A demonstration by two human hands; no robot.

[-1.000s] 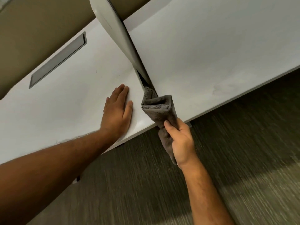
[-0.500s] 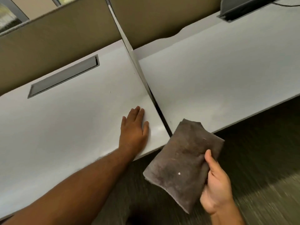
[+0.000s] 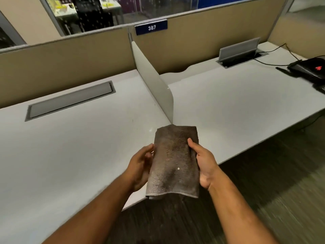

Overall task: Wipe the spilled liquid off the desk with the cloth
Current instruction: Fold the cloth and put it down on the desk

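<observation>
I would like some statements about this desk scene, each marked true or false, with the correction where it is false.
1. Both hands hold the cloth. True: the left hand is at one long side and the right hand at the other.
2. The cloth lies flat on the desk. False: it is held up in front of the desk edge.
3. The sign on the partition reads 387. True.
4. The cable hatch on the right-hand desk is shut. False: its lid stands open.
5. A white divider stands between the two desks. True.
6. A large puddle shows on the left desk. False: no clear puddle is visible.
</observation>
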